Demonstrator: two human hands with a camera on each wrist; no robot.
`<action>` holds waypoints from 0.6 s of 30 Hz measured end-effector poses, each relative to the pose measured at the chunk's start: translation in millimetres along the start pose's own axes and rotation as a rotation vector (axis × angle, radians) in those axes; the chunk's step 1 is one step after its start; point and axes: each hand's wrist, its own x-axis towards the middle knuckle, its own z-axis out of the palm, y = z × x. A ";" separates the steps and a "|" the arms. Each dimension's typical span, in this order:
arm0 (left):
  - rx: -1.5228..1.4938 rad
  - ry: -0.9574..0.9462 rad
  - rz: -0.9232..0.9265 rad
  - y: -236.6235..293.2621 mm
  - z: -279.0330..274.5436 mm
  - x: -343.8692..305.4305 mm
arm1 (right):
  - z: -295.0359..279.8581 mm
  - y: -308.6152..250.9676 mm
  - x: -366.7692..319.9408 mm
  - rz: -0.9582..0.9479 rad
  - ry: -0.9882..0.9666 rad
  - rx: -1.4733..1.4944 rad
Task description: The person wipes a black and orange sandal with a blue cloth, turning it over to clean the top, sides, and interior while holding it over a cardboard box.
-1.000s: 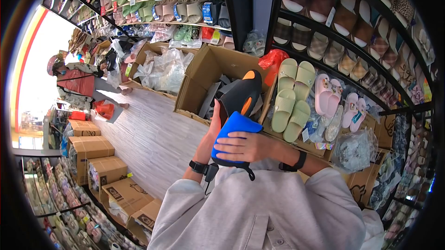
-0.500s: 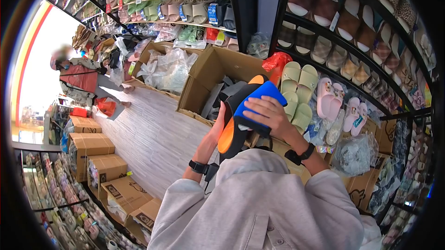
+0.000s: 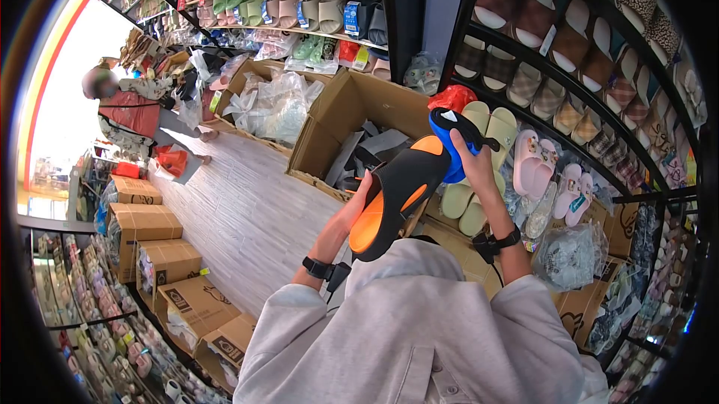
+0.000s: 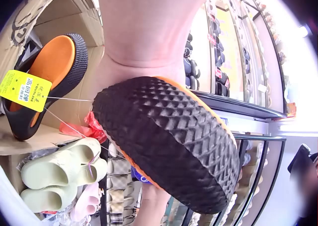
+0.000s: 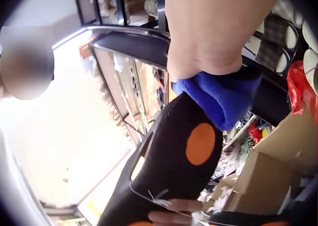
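My left hand (image 3: 362,194) grips a black slipper (image 3: 412,187) with orange patches, toe raised to the upper right. In the left wrist view its textured black sole (image 4: 169,141) faces the camera. Thin string links it to a second black and orange slipper (image 4: 55,62) with a yellow tag (image 4: 26,90), by an open carton. My right hand (image 3: 477,168) holds a blue plush cloth piece (image 3: 454,164) with black trim, beside the slipper's toe. The right wrist view shows the bunched blue cloth (image 5: 218,99) touching the slipper's upper; the right fingers are largely hidden there.
An open carton (image 3: 314,131) stands ahead, with another holding clear plastic (image 3: 273,108) to its left. Green slippers (image 3: 498,131) and pink ones (image 3: 533,164) lie at the right. Shelves of slippers surround the space. A person (image 3: 133,112) stands at the far left near stacked boxes (image 3: 146,228).
The blue cloth piece has moved right and up from over the slipper to beside its toe, uncovering the upper. My right hand has turned with it. The left hand still grips the slipper.
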 end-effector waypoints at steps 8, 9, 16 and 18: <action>-0.117 -0.008 0.135 4.8 21.1 4.5 | 19.0 -33.5 -22.1 -0.816 -0.150 -0.449; -0.186 -0.075 0.096 4.6 13.8 9.4 | 23.3 -32.1 -25.4 -0.879 -0.162 -0.468; -0.418 -0.126 -0.014 9.6 9.1 16.0 | 55.8 -25.4 -68.7 -0.979 -0.425 -0.485; -0.469 -0.264 -0.004 12.7 12.6 16.1 | 66.3 -25.6 -82.5 -1.017 -0.488 -0.452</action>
